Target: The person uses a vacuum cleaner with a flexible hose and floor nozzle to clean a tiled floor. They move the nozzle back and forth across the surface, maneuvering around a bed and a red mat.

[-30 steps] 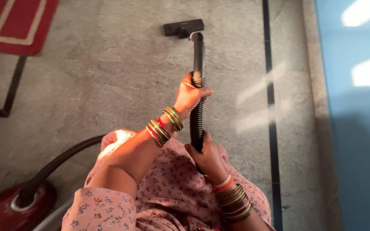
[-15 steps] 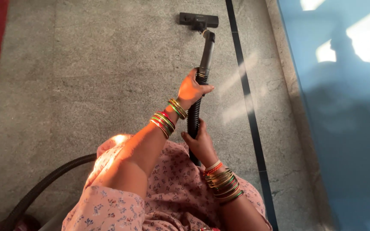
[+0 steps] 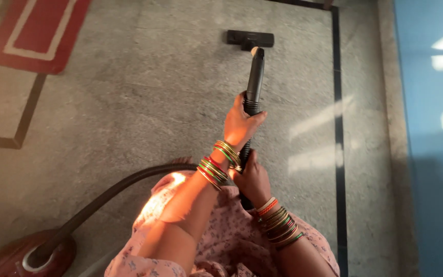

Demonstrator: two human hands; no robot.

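Both hands are clenching the wand (image 3: pixel 255 77): left hand (image 3: pixel 242 123) higher, right hand (image 3: pixel 253 179) just below it. The nozzle (image 3: pixel 250 38) is resting on the floor (image 3: pixel 129 102) beyond the wand.

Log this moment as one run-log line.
left hand: grips vacuum wand | right hand: grips ribbed hose | floor head: on grey floor
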